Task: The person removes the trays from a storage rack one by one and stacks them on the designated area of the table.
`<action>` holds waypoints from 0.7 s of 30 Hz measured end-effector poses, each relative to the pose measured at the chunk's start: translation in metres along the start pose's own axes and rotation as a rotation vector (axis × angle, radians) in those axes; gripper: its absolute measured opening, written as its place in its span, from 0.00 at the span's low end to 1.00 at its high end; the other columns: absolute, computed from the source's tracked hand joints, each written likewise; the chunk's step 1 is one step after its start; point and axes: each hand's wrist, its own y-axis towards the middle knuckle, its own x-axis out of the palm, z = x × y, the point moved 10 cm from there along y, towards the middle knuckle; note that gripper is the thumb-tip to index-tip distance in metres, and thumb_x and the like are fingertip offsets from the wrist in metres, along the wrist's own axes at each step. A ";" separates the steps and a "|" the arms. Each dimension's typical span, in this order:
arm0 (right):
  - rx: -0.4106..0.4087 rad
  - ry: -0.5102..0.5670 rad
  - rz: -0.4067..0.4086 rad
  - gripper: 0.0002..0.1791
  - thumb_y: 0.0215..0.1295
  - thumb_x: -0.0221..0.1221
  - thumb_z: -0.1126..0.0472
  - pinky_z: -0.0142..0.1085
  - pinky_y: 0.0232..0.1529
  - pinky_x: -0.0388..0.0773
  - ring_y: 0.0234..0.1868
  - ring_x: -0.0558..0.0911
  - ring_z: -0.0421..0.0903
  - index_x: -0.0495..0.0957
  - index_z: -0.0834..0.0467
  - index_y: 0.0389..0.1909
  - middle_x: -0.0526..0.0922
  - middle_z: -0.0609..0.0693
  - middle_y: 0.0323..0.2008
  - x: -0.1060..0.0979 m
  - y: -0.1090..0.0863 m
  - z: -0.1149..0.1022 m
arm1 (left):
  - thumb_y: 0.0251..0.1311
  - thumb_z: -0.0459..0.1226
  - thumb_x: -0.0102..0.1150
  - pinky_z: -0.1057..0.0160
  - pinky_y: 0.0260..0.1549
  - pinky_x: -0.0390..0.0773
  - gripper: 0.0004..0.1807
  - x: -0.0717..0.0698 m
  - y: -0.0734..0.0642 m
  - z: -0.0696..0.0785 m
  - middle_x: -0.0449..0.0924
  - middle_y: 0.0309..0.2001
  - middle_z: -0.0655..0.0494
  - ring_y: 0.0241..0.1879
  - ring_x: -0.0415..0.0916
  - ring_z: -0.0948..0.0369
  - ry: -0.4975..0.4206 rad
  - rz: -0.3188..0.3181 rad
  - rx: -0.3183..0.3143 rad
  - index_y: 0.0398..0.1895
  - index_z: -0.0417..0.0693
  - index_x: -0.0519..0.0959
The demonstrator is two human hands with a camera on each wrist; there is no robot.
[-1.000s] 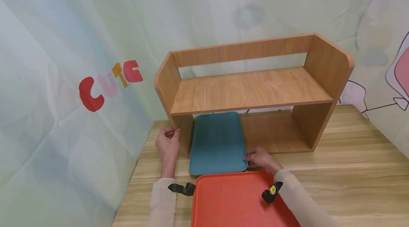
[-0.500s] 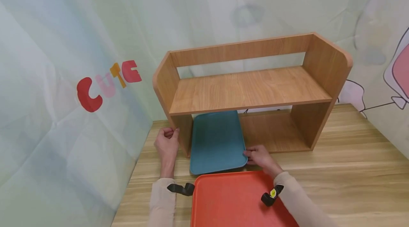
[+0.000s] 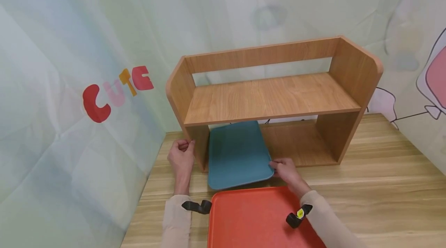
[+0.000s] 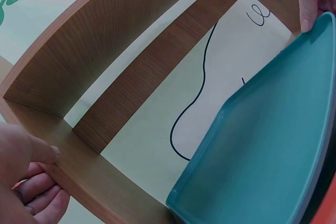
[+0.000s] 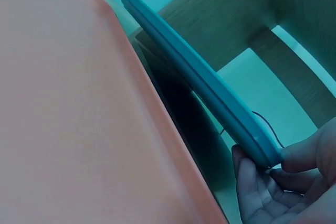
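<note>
A teal tray [image 3: 240,155] lies partly inside the lower left of a wooden desktop shelf [image 3: 275,97], its front end sticking out. My right hand [image 3: 286,169] pinches the tray's front right corner, thumb above and fingers beneath. That corner is raised, so the tray tilts. In the right wrist view the tray's edge [image 5: 205,82] runs up from between the thumb and fingers [image 5: 257,192]. At the shelf's left side panel, my left hand [image 3: 181,159] grips the front edge. The left wrist view has that thumb [image 4: 42,150] on the panel and the fingers curled behind it.
A red tray [image 3: 258,217] lies on the wood-grain table [image 3: 390,178] in front of the shelf, close to the teal tray. Printed cloth [image 3: 115,38] hangs behind and to the left. The shelf's upper board [image 3: 271,95] roofs the lower compartment.
The teal tray's front right corner has risen and shifted slightly right with my right hand, so the tray is now more tilted. My left hand has stayed on the shelf panel.
</note>
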 end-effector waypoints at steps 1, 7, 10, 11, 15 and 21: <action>-0.006 -0.002 -0.002 0.22 0.70 0.49 0.62 0.48 0.50 0.79 0.44 0.80 0.55 0.69 0.75 0.57 0.77 0.69 0.52 -0.001 -0.001 -0.001 | 0.56 0.38 0.65 0.77 0.26 0.70 0.13 0.000 0.000 0.000 0.81 0.34 0.42 0.33 0.78 0.53 -0.002 0.000 0.001 0.35 0.35 0.78; 0.009 -0.020 -0.003 0.24 0.72 0.47 0.60 0.53 0.56 0.74 0.51 0.77 0.61 0.66 0.73 0.61 0.73 0.70 0.57 -0.014 -0.007 -0.002 | 0.57 0.37 0.64 0.77 0.26 0.70 0.12 0.001 0.001 -0.002 0.81 0.34 0.42 0.33 0.78 0.53 -0.005 -0.003 0.001 0.35 0.35 0.77; 0.016 -0.026 0.001 0.25 0.72 0.47 0.59 0.54 0.57 0.73 0.52 0.77 0.61 0.66 0.72 0.62 0.72 0.69 0.58 -0.021 -0.010 -0.002 | 0.57 0.37 0.64 0.77 0.26 0.70 0.12 0.001 0.001 -0.002 0.81 0.34 0.42 0.33 0.78 0.53 -0.003 -0.006 -0.002 0.36 0.36 0.77; 0.018 -0.031 0.002 0.25 0.72 0.47 0.59 0.54 0.57 0.73 0.52 0.76 0.61 0.66 0.72 0.62 0.72 0.69 0.58 -0.023 -0.011 -0.003 | 0.57 0.37 0.64 0.77 0.26 0.70 0.12 0.001 0.001 -0.002 0.81 0.34 0.42 0.33 0.78 0.53 -0.001 -0.005 -0.001 0.36 0.36 0.77; 0.000 -0.048 0.008 0.25 0.72 0.47 0.58 0.54 0.57 0.73 0.53 0.75 0.61 0.66 0.72 0.62 0.71 0.69 0.59 -0.032 -0.014 -0.005 | 0.57 0.37 0.64 0.77 0.26 0.70 0.12 0.001 0.001 -0.003 0.81 0.35 0.42 0.33 0.78 0.53 0.004 -0.005 -0.003 0.36 0.36 0.77; -0.052 -0.087 0.022 0.25 0.73 0.46 0.59 0.57 0.59 0.70 0.58 0.71 0.64 0.66 0.73 0.62 0.69 0.71 0.61 -0.045 -0.019 -0.008 | 0.58 0.39 0.63 0.73 0.29 0.72 0.13 0.002 0.001 -0.004 0.81 0.37 0.43 0.35 0.79 0.53 0.022 -0.017 -0.027 0.38 0.37 0.77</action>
